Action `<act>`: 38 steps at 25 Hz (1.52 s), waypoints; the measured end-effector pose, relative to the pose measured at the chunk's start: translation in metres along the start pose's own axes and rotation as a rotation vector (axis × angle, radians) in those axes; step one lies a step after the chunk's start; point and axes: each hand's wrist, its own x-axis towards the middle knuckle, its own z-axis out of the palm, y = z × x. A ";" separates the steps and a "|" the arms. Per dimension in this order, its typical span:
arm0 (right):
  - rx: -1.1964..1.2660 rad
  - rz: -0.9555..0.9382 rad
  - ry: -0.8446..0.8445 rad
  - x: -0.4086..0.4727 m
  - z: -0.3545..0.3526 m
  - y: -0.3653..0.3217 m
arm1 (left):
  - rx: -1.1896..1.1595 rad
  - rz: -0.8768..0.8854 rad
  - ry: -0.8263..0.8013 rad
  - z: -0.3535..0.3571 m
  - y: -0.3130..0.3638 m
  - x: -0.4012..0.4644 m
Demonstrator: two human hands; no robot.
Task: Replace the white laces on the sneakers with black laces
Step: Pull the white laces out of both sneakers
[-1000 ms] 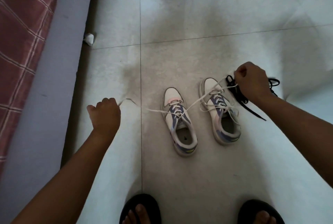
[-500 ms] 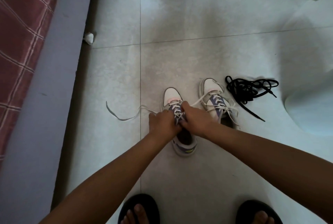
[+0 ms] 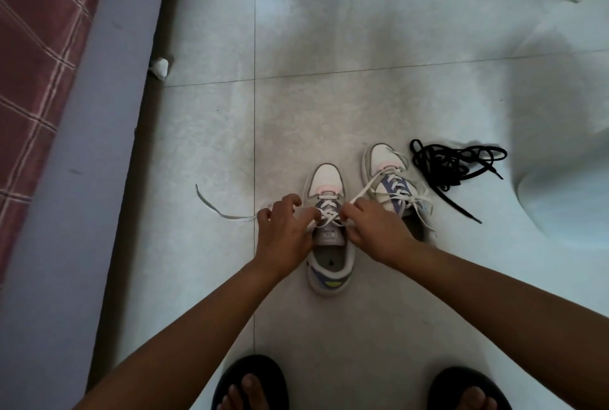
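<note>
Two white, pink and purple sneakers stand side by side on the floor, toes away from me. My left hand (image 3: pixel 283 231) and my right hand (image 3: pixel 375 231) sit on either side of the left sneaker (image 3: pixel 329 264), each pinching its white lace (image 3: pixel 329 213) at the crossings over the tongue. One loose end of that lace (image 3: pixel 214 208) trails left across the tile. The right sneaker (image 3: pixel 392 179) is still laced in white, with its lace loose. A tangle of black laces (image 3: pixel 454 165) lies just right of it.
A bed with a grey side panel (image 3: pixel 82 212) and a red plaid cover (image 3: pixel 36 47) runs along the left. A crumpled white scrap (image 3: pixel 159 67) lies by the bed. My feet in black sandals (image 3: pixel 250 383) are at the bottom. A white rounded object (image 3: pixel 566 198) sits at the right.
A second ago both hands were spread wide, pulling the lace ends apart. They dropped the ends and came together on the left sneaker, where they have now pulled slightly apart at the crossings.
</note>
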 end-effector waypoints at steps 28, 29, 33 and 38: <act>1.060 0.417 0.192 -0.072 -0.089 0.043 | -0.359 -0.699 -0.752 -0.046 -0.078 -0.030; 0.952 0.407 0.223 -0.078 -0.093 0.050 | -0.255 -0.548 -0.745 -0.045 -0.071 -0.029; 0.316 0.373 0.564 -0.072 -0.084 0.051 | -0.259 -0.241 -0.461 -0.037 -0.016 -0.005; 0.128 0.033 0.138 -0.017 -0.039 0.005 | -0.229 -0.198 -0.429 -0.015 0.027 0.047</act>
